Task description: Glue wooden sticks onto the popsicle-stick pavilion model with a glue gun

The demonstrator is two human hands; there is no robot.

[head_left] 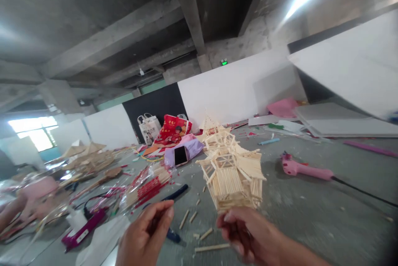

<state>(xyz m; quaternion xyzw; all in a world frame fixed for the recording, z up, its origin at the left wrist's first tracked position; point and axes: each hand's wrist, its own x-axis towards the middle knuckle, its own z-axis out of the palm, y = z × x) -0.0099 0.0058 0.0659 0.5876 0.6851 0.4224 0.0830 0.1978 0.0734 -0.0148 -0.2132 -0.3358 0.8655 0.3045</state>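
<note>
A model building made of pale wooden sticks stands in the middle of the table, with a pointed tower at its far end. My right hand is closed just before its near base, thumb and forefinger pinched; whether it touches the model or grips a small piece, I cannot tell. To the left, my left hand is also pinched, thumb against forefinger, and anything between the fingertips is too small to make out. It partly hides a tool with dark blue handles. Short cut sticks and a longer stick lie between my hands.
On the right lies a pink glue gun with a black cord. Red-and-tan stick bundles, a phone on purple cloth and a purple device sit left. Bags and white boards line the back.
</note>
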